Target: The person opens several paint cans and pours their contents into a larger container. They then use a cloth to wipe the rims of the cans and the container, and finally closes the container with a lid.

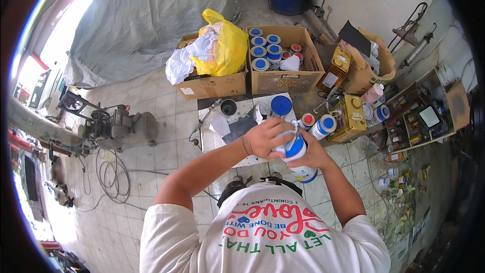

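Note:
I hold a white can with blue bands point(303, 172) over the front of the low work surface point(251, 157). My left hand point(266, 139) is closed at the can's top on a pale item too small to make out. My right hand point(316, 154) grips the can's side. Just behind my hands stands a blue-lidded container point(281, 105). To its right are a red-capped can point(307, 120) and another blue-topped can point(323, 127). A dark cup point(228, 107), a spray gun with hose point(207, 115) and a grey sheet point(237, 130) lie to the left.
Behind are cardboard boxes of cans point(313, 81) and bags point(222, 50), with gold tins point(353, 116) at right. An air compressor point(118, 126) and loose hoses point(111, 177) are at left, a covered large object point(141, 20) behind them. A cluttered shelf unit point(414, 131) stands right.

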Available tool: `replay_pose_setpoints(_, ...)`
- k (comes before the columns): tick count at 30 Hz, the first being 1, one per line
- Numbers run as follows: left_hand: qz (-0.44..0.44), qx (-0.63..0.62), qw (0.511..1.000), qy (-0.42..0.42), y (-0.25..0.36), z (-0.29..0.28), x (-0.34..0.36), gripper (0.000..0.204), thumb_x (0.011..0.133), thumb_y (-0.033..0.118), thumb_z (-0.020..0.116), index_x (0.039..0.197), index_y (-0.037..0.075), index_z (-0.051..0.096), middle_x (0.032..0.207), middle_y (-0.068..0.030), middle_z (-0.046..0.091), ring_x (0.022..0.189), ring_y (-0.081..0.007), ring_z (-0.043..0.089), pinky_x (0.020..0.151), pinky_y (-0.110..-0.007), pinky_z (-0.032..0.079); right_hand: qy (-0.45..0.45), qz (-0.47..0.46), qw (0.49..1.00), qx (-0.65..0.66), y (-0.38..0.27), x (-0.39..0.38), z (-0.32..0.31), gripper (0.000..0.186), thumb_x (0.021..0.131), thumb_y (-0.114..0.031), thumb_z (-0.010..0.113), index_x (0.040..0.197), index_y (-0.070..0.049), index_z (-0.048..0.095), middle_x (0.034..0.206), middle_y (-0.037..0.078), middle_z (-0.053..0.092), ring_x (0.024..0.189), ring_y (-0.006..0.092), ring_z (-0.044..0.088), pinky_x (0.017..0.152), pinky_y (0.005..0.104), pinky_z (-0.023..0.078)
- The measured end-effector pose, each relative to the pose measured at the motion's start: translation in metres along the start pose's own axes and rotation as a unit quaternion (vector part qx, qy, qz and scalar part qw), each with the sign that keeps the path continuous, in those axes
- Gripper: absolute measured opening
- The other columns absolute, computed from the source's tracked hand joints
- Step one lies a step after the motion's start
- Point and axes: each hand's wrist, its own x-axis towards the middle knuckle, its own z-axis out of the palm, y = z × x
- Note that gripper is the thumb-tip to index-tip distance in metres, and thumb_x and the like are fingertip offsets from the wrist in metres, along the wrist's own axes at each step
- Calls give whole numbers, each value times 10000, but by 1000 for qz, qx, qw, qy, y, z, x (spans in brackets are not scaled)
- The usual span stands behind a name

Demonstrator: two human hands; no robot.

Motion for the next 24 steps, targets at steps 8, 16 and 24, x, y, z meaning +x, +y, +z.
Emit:
replay_pose_setpoints(8, -515, 55, 832, -201, 32, 40, 31, 532, 1053, 456, 525, 1187, -46, 637, 850, -256, 736, 827, -465, 733, 763, -547, 590, 205, -3, 887, -414, 29, 8, 31, 1109, 503, -301, 945, 1518, -170, 518, 1244, 166, 652, 1191, 374, 621, 1022, 522, 438)
replay_pose_setpoints(16, -628, -161, 736, 195, -12, -9, -62, 626, 1079, 534, 489, 1271, -39, 653, 1166, -209, 739, 1149, -337, 674, 996, -391, 485, 297, -2, 736, 608, 44, 24, -43, 542, 861, -315, 729, 1306, -37, 592, 1113, 163, 718, 980, 330, 734, 897, 497, 610)
replay_pose_setpoints(24, -674, -479, 356, 437, -15, -10, -88, 642, 1031, 603, 529, 1418, 96, 595, 1336, -154, 682, 1182, -329, 681, 1026, -525, 536, 205, 12, 853, 480, 14, 31, -22, 543, 861, -251, 770, 1310, 4, 603, 1122, 142, 722, 954, 298, 742, 857, 454, 618)
